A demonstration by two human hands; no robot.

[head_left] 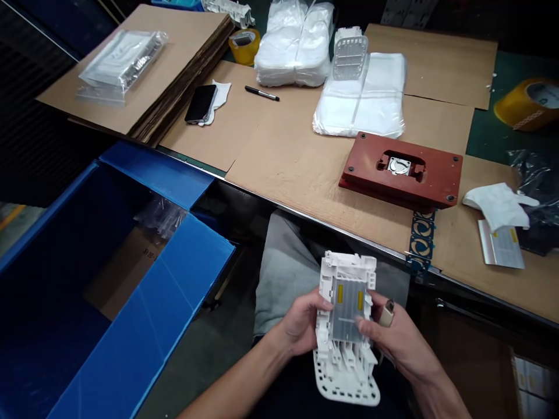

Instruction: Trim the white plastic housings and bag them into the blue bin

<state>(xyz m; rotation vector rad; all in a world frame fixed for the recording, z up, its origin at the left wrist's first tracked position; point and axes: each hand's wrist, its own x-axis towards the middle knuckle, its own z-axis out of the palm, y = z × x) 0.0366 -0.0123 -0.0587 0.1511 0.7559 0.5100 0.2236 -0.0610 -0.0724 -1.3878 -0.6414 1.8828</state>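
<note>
Above my lap I hold a white plastic housing with a slotted, rounded lower end. My left hand grips its left side, thumb on the front edge. My right hand closes round the right side, its thumb pressing on a grey ribbed plate with two yellow strips that lies in the housing. A small beige tool with a dark tip sticks out between my right fingers; its kind I cannot tell. On the bench beyond stands a red-brown fixture block with a silver part in its recess.
A blue bin stands at the left. The cardboard-covered bench holds a cardboard stack, a phone, a pen, bundled plastic bags, yellow tape, a blue-black patterned strip and a white glove.
</note>
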